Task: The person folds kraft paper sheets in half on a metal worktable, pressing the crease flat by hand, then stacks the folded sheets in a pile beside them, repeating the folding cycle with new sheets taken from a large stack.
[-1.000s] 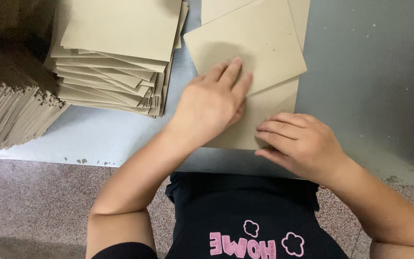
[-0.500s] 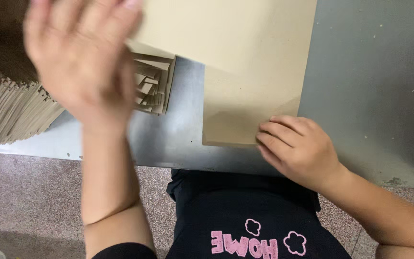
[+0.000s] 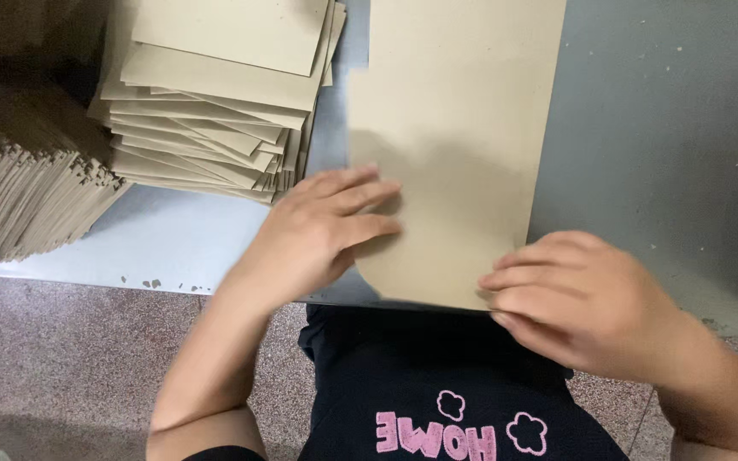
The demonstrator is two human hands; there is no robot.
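Cardboard sheet [image 3: 450, 154], tan, flat on grey table [image 3: 659, 128] beside stacked sheets [image 3: 215, 94]; left hand [image 3: 322, 230], raised a moment ago, now pressed flat with fingers spread, right hand [image 3: 578, 299] pinching near corner.

One big brown sheet [image 3: 454, 128] under two hands; two paper piles, one [image 3: 215, 94] beside the left hand [image 3: 318, 226]; one [image 3: 27, 196] farther left.

tan flat envelopes [image 3: 215, 102] stacked left, one [image 3: 450, 145] centre
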